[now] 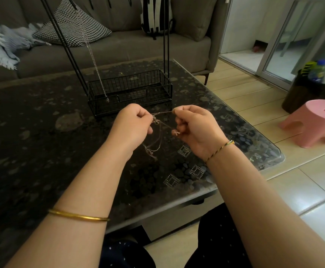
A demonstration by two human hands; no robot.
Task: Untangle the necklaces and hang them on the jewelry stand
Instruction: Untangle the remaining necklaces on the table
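Centre frame, both fists curled: the left hand (133, 124) and right hand (193, 125) each pinch the tangled necklaces (157, 132), one strand taut between them, loops dangling over the dark table (32, 142). Just above, the black jewelry stand (130, 91) carries one chain (95, 64) hanging into its basket.

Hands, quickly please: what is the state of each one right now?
Left hand: closed, pinching the tangled necklaces.
Right hand: closed, pinching the same tangled necklaces, a chain stretched between both hands.
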